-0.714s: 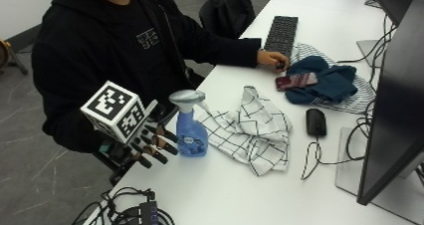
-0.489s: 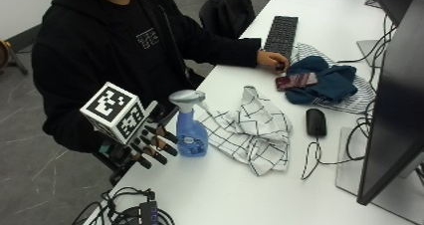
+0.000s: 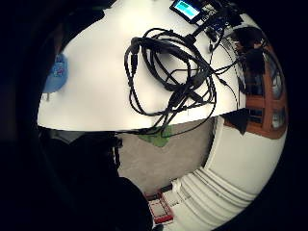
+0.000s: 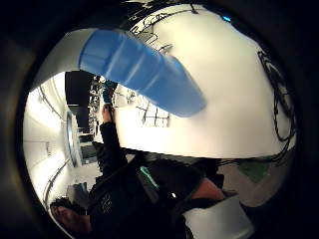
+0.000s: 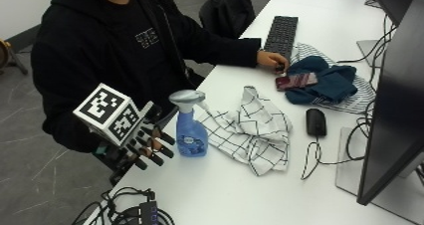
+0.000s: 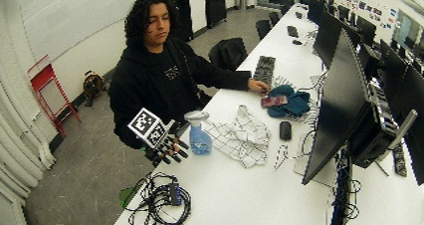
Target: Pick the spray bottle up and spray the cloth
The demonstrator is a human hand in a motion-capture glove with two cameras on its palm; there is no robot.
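Note:
A blue spray bottle (image 5: 190, 135) with a grey trigger head stands upright near the white table's edge (image 5: 218, 195). My gloved right hand (image 5: 149, 148) is just beside it, on the side away from the cloth, fingers straight and spread, holding nothing. Whether the fingertips touch the bottle I cannot tell. A white checked cloth (image 5: 255, 130) lies crumpled on the bottle's other side. In the thumb side palm view the bottle (image 4: 144, 69) looms close, with the cloth (image 4: 149, 112) behind it. The wide outside view shows the bottle (image 6: 199, 138), hand (image 6: 169, 149) and cloth (image 6: 245, 138) alike.
A black mouse (image 5: 316, 121) lies past the cloth, with a monitor (image 5: 397, 85) behind it. A dark blue cloth with a phone on it (image 5: 324, 80) and a keyboard (image 5: 281, 31) sit farther back, by the bare left hand (image 5: 271, 60). A cable bundle (image 3: 168, 82) lies near the table's front end.

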